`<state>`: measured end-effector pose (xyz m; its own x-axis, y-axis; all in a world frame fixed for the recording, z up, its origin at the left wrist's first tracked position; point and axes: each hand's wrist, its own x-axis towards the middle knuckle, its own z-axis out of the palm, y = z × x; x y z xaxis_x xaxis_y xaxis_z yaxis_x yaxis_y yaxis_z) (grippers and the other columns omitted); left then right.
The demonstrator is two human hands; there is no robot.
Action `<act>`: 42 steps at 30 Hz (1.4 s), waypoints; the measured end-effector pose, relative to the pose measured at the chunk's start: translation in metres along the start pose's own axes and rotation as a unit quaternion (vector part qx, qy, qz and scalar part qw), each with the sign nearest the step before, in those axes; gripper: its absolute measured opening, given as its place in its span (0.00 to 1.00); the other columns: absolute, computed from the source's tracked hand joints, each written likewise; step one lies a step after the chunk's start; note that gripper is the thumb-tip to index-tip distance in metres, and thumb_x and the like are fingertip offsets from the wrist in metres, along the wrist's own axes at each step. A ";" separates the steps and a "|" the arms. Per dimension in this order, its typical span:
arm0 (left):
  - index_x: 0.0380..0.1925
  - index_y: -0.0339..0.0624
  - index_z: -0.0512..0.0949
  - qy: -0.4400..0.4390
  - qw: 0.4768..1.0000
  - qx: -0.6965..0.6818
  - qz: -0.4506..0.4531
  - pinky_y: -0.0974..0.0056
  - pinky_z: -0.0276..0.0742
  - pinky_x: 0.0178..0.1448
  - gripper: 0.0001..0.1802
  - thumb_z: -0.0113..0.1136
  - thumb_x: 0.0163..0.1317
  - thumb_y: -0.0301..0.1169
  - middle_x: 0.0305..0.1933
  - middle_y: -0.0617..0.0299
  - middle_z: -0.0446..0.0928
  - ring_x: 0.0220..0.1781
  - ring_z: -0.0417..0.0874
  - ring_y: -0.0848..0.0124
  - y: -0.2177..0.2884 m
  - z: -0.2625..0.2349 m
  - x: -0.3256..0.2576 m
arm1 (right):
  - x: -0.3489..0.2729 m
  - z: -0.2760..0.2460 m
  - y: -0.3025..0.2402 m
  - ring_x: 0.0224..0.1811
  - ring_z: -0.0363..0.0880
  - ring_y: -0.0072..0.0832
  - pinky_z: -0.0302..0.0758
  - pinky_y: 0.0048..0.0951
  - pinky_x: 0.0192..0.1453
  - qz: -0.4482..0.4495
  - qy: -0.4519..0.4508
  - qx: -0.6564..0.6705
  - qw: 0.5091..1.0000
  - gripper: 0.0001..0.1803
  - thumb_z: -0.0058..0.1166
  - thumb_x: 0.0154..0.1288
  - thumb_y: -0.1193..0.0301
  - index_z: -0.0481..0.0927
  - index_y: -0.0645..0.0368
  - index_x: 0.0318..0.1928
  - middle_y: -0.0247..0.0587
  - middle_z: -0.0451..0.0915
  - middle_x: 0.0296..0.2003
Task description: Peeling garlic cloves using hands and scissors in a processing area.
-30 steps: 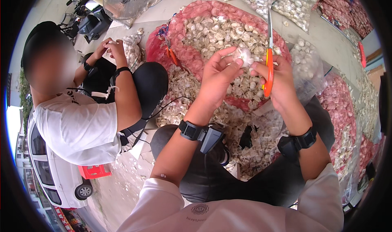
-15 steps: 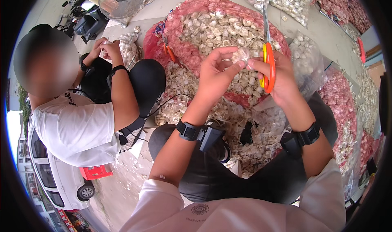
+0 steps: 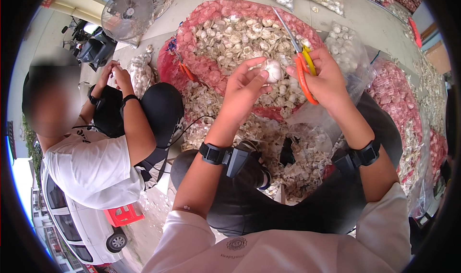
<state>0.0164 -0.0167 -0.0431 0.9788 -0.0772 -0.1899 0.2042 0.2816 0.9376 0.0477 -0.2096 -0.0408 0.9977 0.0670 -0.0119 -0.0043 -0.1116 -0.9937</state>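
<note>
Between its thumb and fingers, my left hand grips a whitish garlic bulb. A pair of scissors with orange and yellow handles is held in my right hand, the long blades pointing up and away from me. The right thumb tip is close to the bulb's right side. Below and beyond both hands lies a red mesh sack, rolled open and full of garlic bulbs. Loose skins are heaped on its near side, between my legs.
At my left a co-worker sits with both hands raised together. Another pair of scissors lies on the sack's left edge. Clear bags of garlic stand at the right and far side, near more red sacks. A fan stands far left.
The bulb now shows a smoother, whiter side. My right hand has turned, tilting the scissors' blades to the left, and its fingers have drawn back from the bulb. The whole view has shifted slightly.
</note>
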 end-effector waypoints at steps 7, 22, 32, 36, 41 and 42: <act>0.60 0.37 0.71 -0.080 0.989 0.072 0.104 0.68 0.79 0.51 0.21 0.58 0.66 0.23 0.52 0.54 0.80 0.49 0.82 0.72 -0.006 0.013 -0.004 | -0.013 0.001 -0.020 0.30 0.79 0.21 0.75 0.23 0.32 0.080 -0.065 0.146 0.984 0.24 0.74 0.49 0.71 0.72 0.64 0.41 0.39 0.80 0.33; 0.57 0.30 0.74 -0.063 0.989 0.068 0.115 0.62 0.81 0.53 0.24 0.64 0.59 0.17 0.47 0.50 0.83 0.48 0.84 0.68 0.013 -0.007 -0.026 | -0.013 0.026 -0.024 0.30 0.80 0.23 0.78 0.22 0.34 0.144 -0.134 0.249 0.948 0.22 0.74 0.51 0.71 0.71 0.63 0.40 0.39 0.79 0.31; 0.54 0.31 0.77 -0.043 0.994 0.059 0.078 0.71 0.81 0.40 0.20 0.63 0.61 0.19 0.40 0.56 0.84 0.37 0.84 0.77 0.002 0.004 -0.024 | -0.017 -0.001 -0.010 0.30 0.79 0.22 0.77 0.23 0.32 0.149 -0.135 0.213 0.956 0.20 0.72 0.52 0.73 0.73 0.60 0.40 0.36 0.78 0.32; 0.53 0.30 0.78 -0.059 0.979 0.173 0.086 0.71 0.82 0.39 0.19 0.60 0.59 0.18 0.37 0.57 0.84 0.36 0.83 0.77 -0.006 0.013 -0.024 | -0.026 -0.013 -0.010 0.30 0.80 0.23 0.77 0.24 0.31 0.140 -0.111 0.199 0.964 0.20 0.72 0.51 0.76 0.72 0.61 0.40 0.37 0.78 0.32; 0.52 0.27 0.77 -0.055 0.976 0.193 0.081 0.68 0.85 0.41 0.19 0.58 0.60 0.17 0.38 0.54 0.83 0.37 0.84 0.74 -0.016 0.029 -0.024 | -0.028 -0.025 -0.001 0.29 0.80 0.24 0.77 0.24 0.31 0.135 -0.109 0.205 0.963 0.21 0.73 0.50 0.77 0.72 0.61 0.39 0.39 0.79 0.32; 0.52 0.26 0.77 -0.043 0.976 0.200 0.081 0.68 0.84 0.41 0.18 0.57 0.60 0.17 0.38 0.54 0.83 0.37 0.84 0.73 -0.019 0.029 -0.024 | -0.028 -0.025 -0.001 0.29 0.80 0.24 0.77 0.24 0.32 0.128 -0.106 0.208 0.964 0.21 0.73 0.50 0.76 0.72 0.62 0.39 0.40 0.79 0.33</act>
<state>-0.0113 -0.0478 -0.0477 0.9889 -0.1467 -0.0213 0.0070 -0.0968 0.9953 0.0212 -0.2358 -0.0367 0.9245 0.2957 -0.2405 -0.3188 0.2539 -0.9132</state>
